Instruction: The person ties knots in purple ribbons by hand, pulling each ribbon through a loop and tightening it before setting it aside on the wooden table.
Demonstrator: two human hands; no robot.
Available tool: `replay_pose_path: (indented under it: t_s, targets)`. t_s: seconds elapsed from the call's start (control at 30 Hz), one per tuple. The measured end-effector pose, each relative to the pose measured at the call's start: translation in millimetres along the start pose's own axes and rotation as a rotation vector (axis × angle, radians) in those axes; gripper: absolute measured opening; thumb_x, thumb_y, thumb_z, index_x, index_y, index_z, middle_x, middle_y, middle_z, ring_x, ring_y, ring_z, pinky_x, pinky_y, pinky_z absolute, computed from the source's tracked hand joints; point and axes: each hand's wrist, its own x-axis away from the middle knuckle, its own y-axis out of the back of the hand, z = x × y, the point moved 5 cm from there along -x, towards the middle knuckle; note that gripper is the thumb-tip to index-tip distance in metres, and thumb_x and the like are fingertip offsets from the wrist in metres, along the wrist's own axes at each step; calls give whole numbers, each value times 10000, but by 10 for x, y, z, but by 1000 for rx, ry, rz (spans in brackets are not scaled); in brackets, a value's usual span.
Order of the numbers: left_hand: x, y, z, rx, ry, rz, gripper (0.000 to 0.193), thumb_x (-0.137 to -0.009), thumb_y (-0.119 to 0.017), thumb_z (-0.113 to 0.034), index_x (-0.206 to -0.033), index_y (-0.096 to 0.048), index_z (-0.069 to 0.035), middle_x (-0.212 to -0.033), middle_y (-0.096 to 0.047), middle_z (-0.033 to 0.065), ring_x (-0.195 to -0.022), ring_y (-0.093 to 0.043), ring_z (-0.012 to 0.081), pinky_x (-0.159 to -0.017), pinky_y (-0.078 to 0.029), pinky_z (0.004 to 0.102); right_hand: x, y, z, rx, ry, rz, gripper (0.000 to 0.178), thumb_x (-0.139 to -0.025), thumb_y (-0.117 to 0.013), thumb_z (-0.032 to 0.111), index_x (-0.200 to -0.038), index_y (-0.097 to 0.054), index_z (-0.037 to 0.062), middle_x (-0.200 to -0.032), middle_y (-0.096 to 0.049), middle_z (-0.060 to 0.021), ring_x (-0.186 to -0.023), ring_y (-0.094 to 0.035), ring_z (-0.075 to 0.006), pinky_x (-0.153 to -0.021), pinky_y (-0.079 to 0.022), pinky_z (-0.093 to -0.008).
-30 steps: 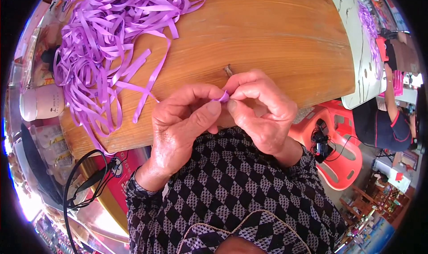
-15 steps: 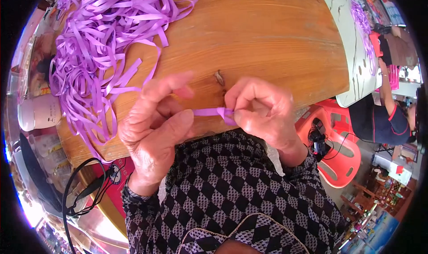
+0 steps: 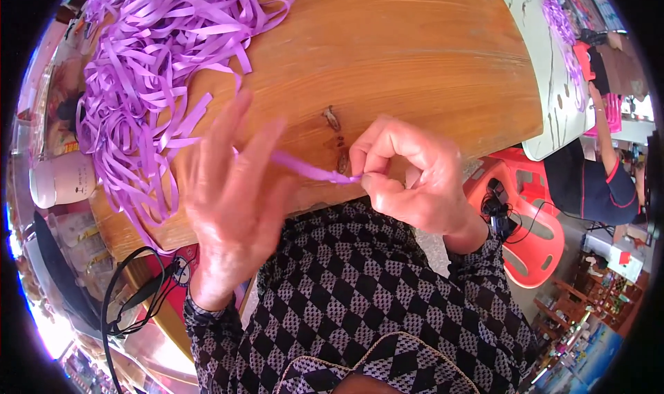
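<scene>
My right hand [image 3: 418,176] pinches a purple ribbon [image 3: 315,170] between thumb and forefinger, just above the table's near edge. A small fold or knot shows in the ribbon beside those fingertips. From there the strip runs left and slightly away from me, passing out of sight at my left hand [image 3: 232,193]. That hand is blurred by motion, with its fingers stretched and spread, and does not grip the strip. Beyond it, a large tangled heap of purple ribbons [image 3: 149,69] covers the table's left side, some ends hanging over the near edge.
The wooden table [image 3: 408,55] has dark knots near my hands. A light lidded tub [image 3: 63,179] and black cables [image 3: 135,294] are at the left. Rightward stand a white marbled table [image 3: 553,110], a red plastic chair [image 3: 536,252] holding a black cabled device, and another person [image 3: 588,186].
My left hand has let go of the ribbon and opened, its fingers swinging upward. The right hand keeps its pinch, and the ribbon now slants instead of lying nearly level.
</scene>
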Motion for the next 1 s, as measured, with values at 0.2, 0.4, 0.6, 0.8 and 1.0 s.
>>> replay_pose_path:
  t_s: [0.2, 0.4, 0.6, 0.8, 1.0]
  targets:
    - [-113, -68, -114, 343, -22, 193, 440, -634, -687, -60, -1058, -579, -16, -1010, -566, 125, -916, -541, 263, -805, -379, 344, -14, 7, 89, 142, 186, -29, 101, -661, -528, -111, -680, -517, -12, -786, -554, -99, -664, -478, -101, -595, -380, -221]
    - [109, -330, -6, 1044, 481, 198, 195, -797, -625, -16, -986, -584, 7, -848, -587, 34, -765, -543, 75, -632, -428, 188, -30, 7, 67, 155, 162, 6, 86, -682, -530, -99, -705, -536, -17, -827, -572, -109, -704, -509, -121, -631, -403, -242]
    - [138, -436, 52, 1341, 803, 185, 101, -839, -597, -62, -902, -582, 17, -723, -576, 11, -609, -484, 37, -528, -376, 157, -54, 43, 180, 431, 409, -188, 100, -728, -630, -34, -816, -583, -29, -857, -593, -120, -727, -523, -146, -659, -421, -254]
    - [197, -519, 48, 1459, 919, 52, 116, -851, -585, -95, -863, -575, 20, -707, -567, 4, -538, -421, 19, -471, -312, 155, 88, -141, 186, 603, 565, -242, 197, -683, -669, -66, -858, -582, -41, -765, -598, -113, -620, -513, -198, -540, -390, -288]
    - [224, -506, 0, 1403, 793, -34, 76, -840, -580, -53, -873, -584, 15, -725, -577, 7, -581, -458, 21, -506, -345, 156, 44, -252, 120, 608, 613, -346, 193, -658, -661, -87, -816, -569, -23, -749, -587, -112, -590, -495, -207, -515, -386, -279]
